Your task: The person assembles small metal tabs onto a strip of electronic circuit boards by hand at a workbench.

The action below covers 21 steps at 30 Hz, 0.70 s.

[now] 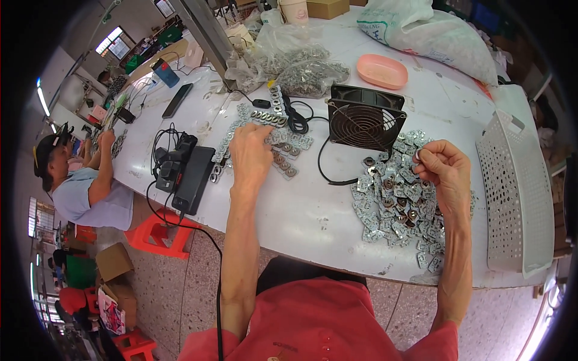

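Rows of small silvery metal plates (226, 139), several with round brownish inserts, lie side by side on the white table. Over their near end is my left hand (250, 153), fingers curled down and closed; whatever is under the fingertips is hidden. A loose heap of the same small metal plates (391, 207) spreads at the right, some with brownish round centres. Above the heap's far right side, my right hand (444, 165) pinches a small pale metal part (417, 154) between thumb and forefinger.
A black fan (366, 117) stands behind the heap. Left are a black power adapter (194, 180) and cables; right, a white perforated basket (516, 192). Farther back lie bagged metal parts (310, 69), a pink dish (382, 71), a phone (177, 100) and a white sack (430, 36). A co-worker (90, 186) sits left.
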### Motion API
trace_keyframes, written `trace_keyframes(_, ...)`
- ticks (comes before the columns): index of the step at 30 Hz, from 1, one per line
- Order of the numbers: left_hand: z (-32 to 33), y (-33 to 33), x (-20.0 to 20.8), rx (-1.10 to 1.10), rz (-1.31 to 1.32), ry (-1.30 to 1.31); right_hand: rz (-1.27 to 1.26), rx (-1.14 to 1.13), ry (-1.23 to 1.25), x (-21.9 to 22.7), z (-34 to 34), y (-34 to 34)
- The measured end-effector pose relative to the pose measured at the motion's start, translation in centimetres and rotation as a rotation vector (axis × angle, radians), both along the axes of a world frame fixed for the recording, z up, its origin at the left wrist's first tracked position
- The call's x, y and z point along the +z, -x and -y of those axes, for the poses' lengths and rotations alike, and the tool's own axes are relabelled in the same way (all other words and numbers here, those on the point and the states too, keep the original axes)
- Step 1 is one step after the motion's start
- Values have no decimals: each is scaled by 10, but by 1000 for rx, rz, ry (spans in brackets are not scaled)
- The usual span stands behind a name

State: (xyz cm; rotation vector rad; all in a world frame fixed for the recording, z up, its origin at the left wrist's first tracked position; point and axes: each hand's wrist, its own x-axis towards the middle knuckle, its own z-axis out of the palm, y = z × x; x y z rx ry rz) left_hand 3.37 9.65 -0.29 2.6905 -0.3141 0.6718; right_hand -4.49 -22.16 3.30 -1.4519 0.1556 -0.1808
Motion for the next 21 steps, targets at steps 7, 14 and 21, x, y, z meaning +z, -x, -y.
trace_keyframes(7,17,32,45,-287,3,560,-31,92,4,0,-10,4)
trace_keyframes(14,76,55,54,-650,42,204,-85,239,-131,5,-28,11)
trace_keyframes(21,92,59,55,-713,110,81,-91,254,-160,2,-28,12)
